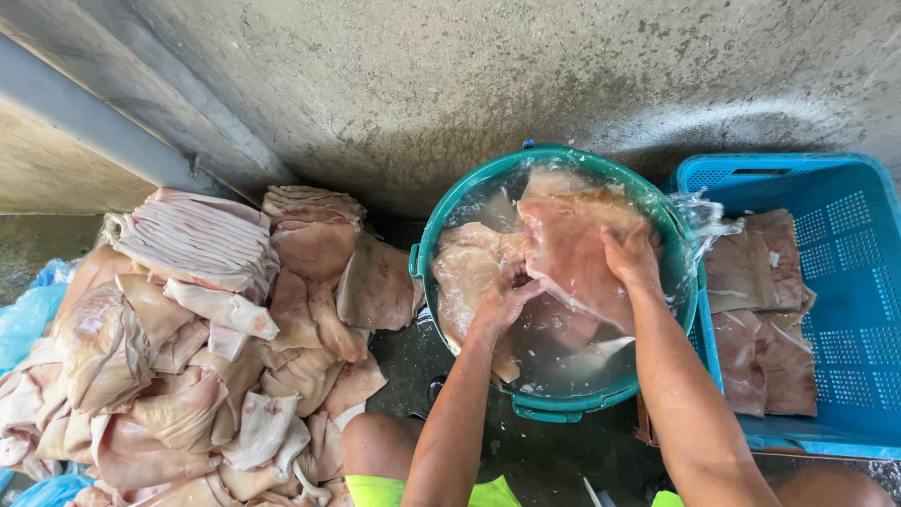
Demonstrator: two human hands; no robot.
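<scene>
Concrete floor (pixel 488 84), grey and damp, fills the upper part of the view and runs dark and wet under everything below. Largest on it is the pile of raw pork skin (pixel 188 357) at the left: pale pink sheets heaped loosely, with a neater stack of folded slabs on top near the wall edge and bits of blue plastic sheet (pixel 23 319) showing under the heap's left side. At the right stands a blue plastic crate (pixel 845 282) with perforated walls, holding a few flat pieces of skin (pixel 760 319) laid against its left side. Between pile and crate sits a round green basin (pixel 554 408) filled with cloudy water, its right rim touching the crate, with several more pieces of skin soaking in it. A large pink skin piece (pixel 572 253) is raised partly out of the water, tilted toward the basin's far right side, and water splashes over the rim there. Both hands are in the basin. The left hand (pixel 502 300) is curled closed on the lower left edge of that raised piece, fingers bent into it. The right hand (pixel 631 258) lies on its upper right part with fingers hooked over the edge, gripping it. Bare knees and yellow-green shorts (pixel 422 490) show at the bottom.
</scene>
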